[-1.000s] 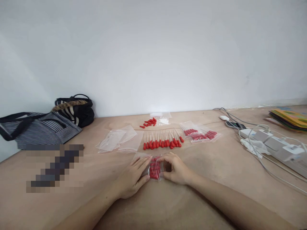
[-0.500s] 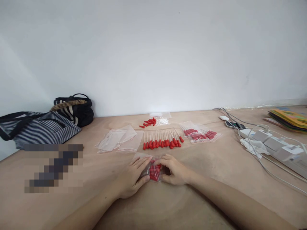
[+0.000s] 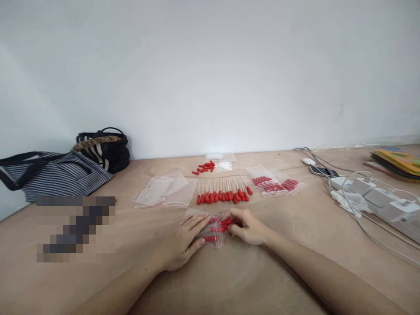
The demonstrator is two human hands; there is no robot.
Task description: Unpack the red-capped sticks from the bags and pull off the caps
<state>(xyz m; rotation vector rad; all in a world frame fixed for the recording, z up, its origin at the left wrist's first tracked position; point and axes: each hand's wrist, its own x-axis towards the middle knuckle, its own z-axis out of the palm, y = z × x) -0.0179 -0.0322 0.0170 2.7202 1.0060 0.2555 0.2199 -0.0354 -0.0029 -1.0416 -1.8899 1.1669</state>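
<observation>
In front of me lies a clear zip bag [image 3: 217,243] holding droppers with red rubber bulbs [image 3: 211,239]. My left hand [image 3: 183,240] rests flat on the bag's left part, fingers stretched out. At the bag's right edge, the thumb and fingers of my right hand [image 3: 246,226] are pinched on a red-bulbed dropper [image 3: 226,222]; its thin end is inside the bag or under the plastic. Just beyond the hands, several loose droppers [image 3: 223,197] form a row, bulbs toward me.
Flat zip bags [image 3: 179,197] lie to the left, filled bags [image 3: 274,188] to the right. Loose red bulbs [image 3: 206,167] and clear tubes [image 3: 223,166] are by the wall. Chargers and cables [image 3: 377,197] stand at right, a striped bag [image 3: 62,177] at left.
The bulbs in the bag, bunched together before, are now spread apart. My right hand has shifted slightly right and pinches a dropper at the bag's edge. My left hand stays in place.
</observation>
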